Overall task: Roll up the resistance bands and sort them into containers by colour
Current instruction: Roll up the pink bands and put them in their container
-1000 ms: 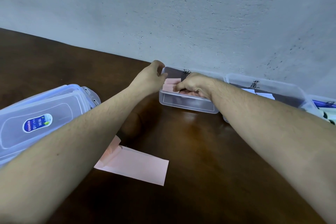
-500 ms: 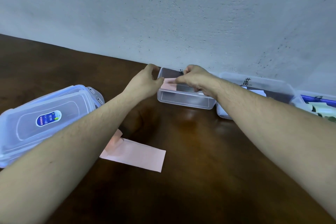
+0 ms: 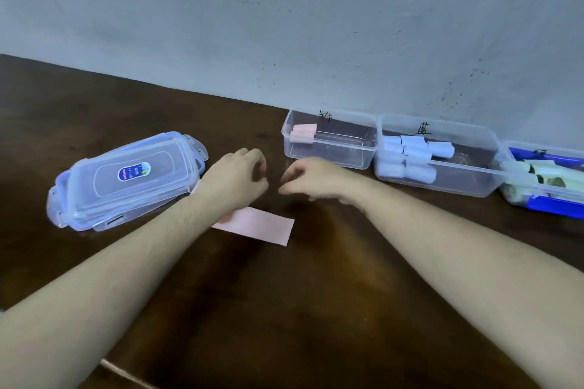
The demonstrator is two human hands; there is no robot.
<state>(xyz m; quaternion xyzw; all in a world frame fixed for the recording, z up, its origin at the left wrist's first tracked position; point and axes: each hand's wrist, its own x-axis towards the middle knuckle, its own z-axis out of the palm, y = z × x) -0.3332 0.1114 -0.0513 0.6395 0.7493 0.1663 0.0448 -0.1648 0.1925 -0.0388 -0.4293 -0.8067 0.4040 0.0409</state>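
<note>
While both hands hover empty over the table [image 3: 316, 309], the next piece lies nearest — a flat pink band [image 3: 257, 226] partly under the left forearm, toward the table's middle. Left hand [image 3: 235, 180] and right hand [image 3: 311, 178]: fingers loosely curled, pinching nothing. Band looks thin, limp, light, likely clingy — judged best pinched at one short end and rolled. Stacked lids [image 3: 126, 177] sit left. Along the far edge: pink container [image 3: 331, 161] holding two pink rolls [image 3: 302, 133], then the blue-roll container [image 3: 442, 181].
</note>
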